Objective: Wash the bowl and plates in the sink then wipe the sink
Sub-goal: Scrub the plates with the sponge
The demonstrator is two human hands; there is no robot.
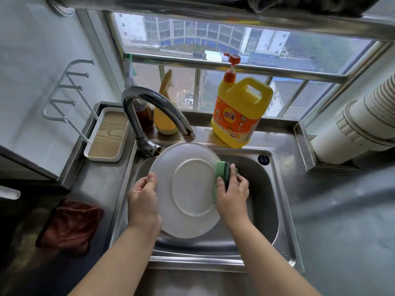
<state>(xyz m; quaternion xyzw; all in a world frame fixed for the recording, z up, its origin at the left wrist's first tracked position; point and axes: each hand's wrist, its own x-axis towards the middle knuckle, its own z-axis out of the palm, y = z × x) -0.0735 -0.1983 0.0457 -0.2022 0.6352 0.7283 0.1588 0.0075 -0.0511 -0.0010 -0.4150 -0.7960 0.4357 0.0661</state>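
My left hand [143, 199] grips the left rim of a white plate [188, 189], thumb over the edge, fingers behind it out of sight. The plate is held above the basin of the steel sink [265, 189], tilted, its underside and foot ring facing me. Its upper edge sits just below the spout of the chrome tap [154, 107]; no water is seen running. My right hand [234, 192] is curled round a green sponge [221, 178] (darker scouring layer on its outer side), thumb on the near face, pressing it against the plate's right rim. Whether a bowl or other plates lie in the basin I cannot tell; the plate covers most of it.

On the ledge behind the sink stands a yellow detergent jug [239, 112] with an orange pump, upright, and to its left a yellow spray bottle [165, 116] beside a dark bottle [145, 116] partly hidden by the tap. A white tray with wooden base [108, 135] rests on the bench left of the tap. A reddish-brown cloth [70, 227] lies crumpled on the bench to the sink's left.
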